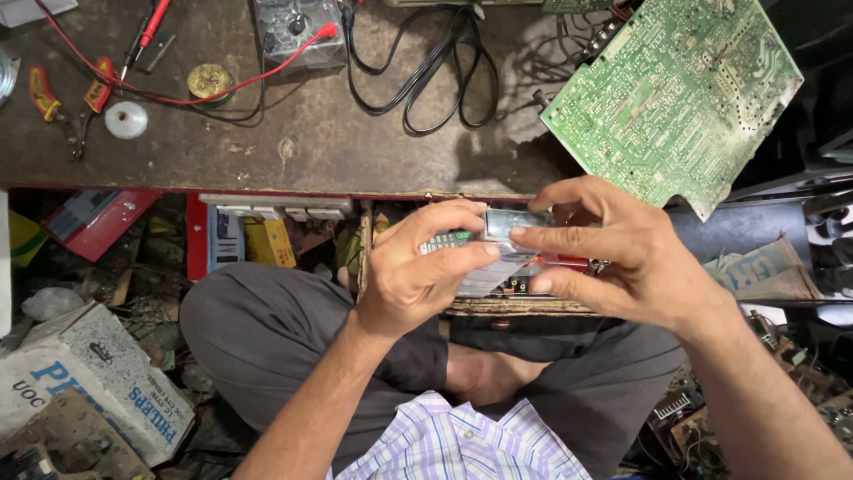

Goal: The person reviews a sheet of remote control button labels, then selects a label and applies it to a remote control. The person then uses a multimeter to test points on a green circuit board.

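My left hand (pixel 418 271) and my right hand (pixel 613 258) together hold a small grey remote control (pixel 487 253) in a clear plastic wrapper, above my lap. The left thumb and fingers wrap its left end, where green and white buttons show. My right fingers pinch the wrapper at its right end and along its top edge. Below the hands an open wooden drawer (pixel 524 307) holds small parts, mostly hidden by the hands.
A worn workbench (pixel 293 151) lies ahead with a large green circuit board (pixel 680 93), black cables (pixel 435 67), a meter with red leads (pixel 298 31), orange-handled pliers (pixel 44 93) and a solder reel (pixel 210 82). Cardboard boxes (pixel 98 382) and clutter cover the floor at left.
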